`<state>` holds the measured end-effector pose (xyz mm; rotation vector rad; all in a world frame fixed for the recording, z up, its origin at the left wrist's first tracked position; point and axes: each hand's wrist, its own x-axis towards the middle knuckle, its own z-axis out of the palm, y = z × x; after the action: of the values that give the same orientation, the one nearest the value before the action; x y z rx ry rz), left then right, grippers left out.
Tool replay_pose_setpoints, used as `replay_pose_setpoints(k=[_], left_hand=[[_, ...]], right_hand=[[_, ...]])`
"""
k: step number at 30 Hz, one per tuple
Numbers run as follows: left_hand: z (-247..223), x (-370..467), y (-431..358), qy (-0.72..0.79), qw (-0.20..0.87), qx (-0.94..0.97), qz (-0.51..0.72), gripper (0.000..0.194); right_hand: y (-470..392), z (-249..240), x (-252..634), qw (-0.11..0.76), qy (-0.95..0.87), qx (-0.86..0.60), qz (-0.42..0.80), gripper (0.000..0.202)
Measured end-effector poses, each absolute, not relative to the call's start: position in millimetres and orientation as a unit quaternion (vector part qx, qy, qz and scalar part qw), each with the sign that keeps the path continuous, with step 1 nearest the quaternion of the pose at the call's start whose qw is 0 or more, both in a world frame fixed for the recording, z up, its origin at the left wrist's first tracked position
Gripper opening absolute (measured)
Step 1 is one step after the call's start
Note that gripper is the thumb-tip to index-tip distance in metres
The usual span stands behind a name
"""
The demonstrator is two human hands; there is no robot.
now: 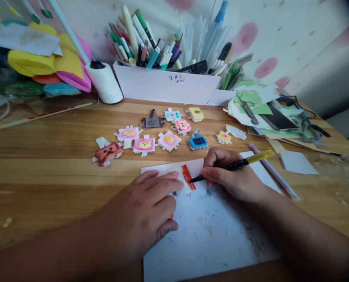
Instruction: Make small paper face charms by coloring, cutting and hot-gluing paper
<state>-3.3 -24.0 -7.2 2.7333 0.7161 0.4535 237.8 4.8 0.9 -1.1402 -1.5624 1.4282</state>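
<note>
My right hand grips a black marker with a yellow end, its dark tip touching the red band on a small white paper piece. My left hand lies over the left part of that piece, fingers spread and pressing it down. Beneath both is a white sheet with faint colour marks. A bit of red shows under the left fingers; what it belongs to is hidden. Beyond the sheet lie several small coloured paper figures, among them a red one and a blue one.
A white box full of pens stands against the wall, beside a thread spool. A lilac stick lies right of my right hand. Paper scraps, a cutter and a phone-like dark slab are piled at the right.
</note>
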Motion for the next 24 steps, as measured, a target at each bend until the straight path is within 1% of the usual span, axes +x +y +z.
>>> replay_pose_setpoints(k=[4,18,24], left_hand=[[-7.8,-3.2,-23.8,0.248,0.143,0.945,0.159,0.013],[-8.0,-4.0,-24.6,0.25,0.153,0.945,0.147,0.01],[-8.3,-4.0,-24.5,0.251,0.15,0.945,0.145,0.012]], right_hand=[[4.8,1.7,239.0,0.35,-0.613,-0.435,0.559,0.02],[5.1,-0.7,240.0,0.357,-0.612,-0.441,0.551,0.02],[5.6,0.9,239.9,0.343,-0.608,-0.438,0.566,0.021]])
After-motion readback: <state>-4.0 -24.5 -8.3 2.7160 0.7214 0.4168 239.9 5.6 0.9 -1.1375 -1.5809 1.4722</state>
